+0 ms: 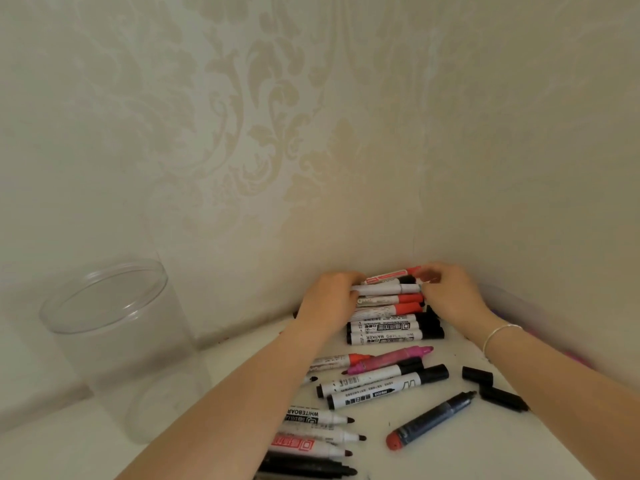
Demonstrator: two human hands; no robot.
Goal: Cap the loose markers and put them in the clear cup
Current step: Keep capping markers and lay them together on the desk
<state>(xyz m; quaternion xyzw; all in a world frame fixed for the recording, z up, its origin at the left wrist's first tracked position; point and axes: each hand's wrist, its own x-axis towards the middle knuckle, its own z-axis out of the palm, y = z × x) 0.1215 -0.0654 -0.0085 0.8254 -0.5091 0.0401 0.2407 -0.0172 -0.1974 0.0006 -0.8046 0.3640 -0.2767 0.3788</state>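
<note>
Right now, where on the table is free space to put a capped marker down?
Bare table shows between the clear cup and the left hand's forearm, also near the front edge, right of the dark uncapped marker. It is crowded between the forearms, from the stacked markers down to the uncapped ones.

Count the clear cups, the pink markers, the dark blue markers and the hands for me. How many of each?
Clear cup: 1
Pink marker: 1 (a pink smear at the right edge is too blurred to count)
Dark blue marker: 1
Hands: 2, left hand and right hand, both holding one white marker
Total: 5
</note>
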